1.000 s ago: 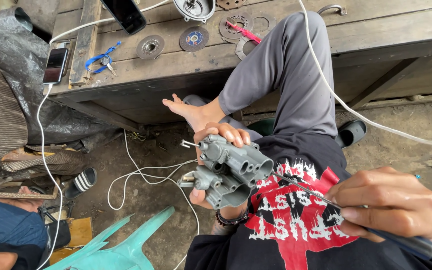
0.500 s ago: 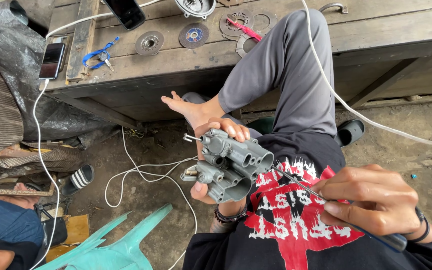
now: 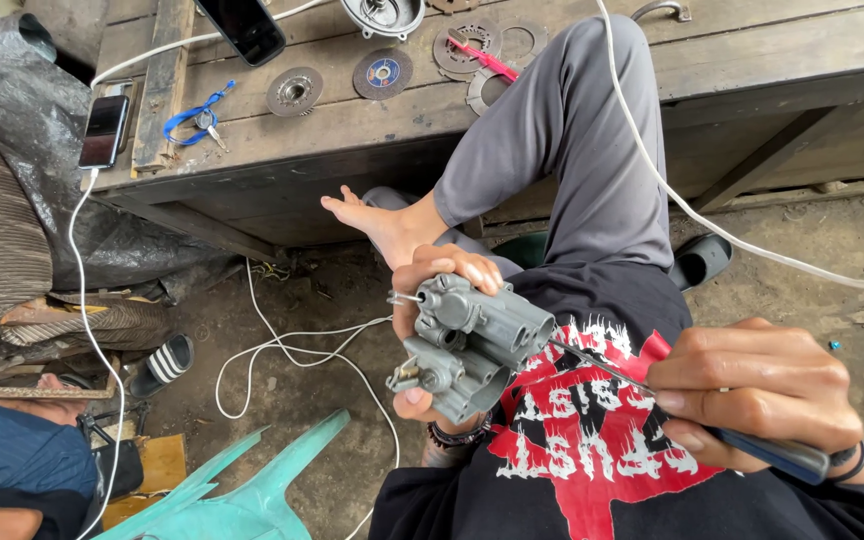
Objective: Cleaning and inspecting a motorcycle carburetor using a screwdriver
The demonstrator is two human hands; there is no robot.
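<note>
My left hand [image 3: 430,282] grips a grey metal engine part [image 3: 472,342], a carburettor-like block with several bores, held over my lap. In my right hand [image 3: 752,390] is a screwdriver [image 3: 782,455] with a dark blue handle; its thin shaft [image 3: 597,362] runs left and its tip touches the right side of the grey part. Below both hands is my black shirt with a red and white print [image 3: 572,450]. My grey-trousered leg [image 3: 572,150] rests raised against the wooden bench, bare foot [image 3: 372,218] pointing left.
The wooden bench [image 3: 752,60] carries grinding discs [image 3: 384,72], a blue-handled tool [image 3: 192,115] and two phones [image 3: 107,130]. White cables [image 3: 282,340] trail over the dirt floor. A teal plastic panel [image 3: 242,490] lies bottom left, near a sandal [image 3: 167,362]. Another person's blue sleeve [image 3: 12,460] shows at left.
The camera view has drifted slightly. My right hand has shifted a little left, keeping the screwdriver tip at the grey part; my left hand keeps hold of it.
</note>
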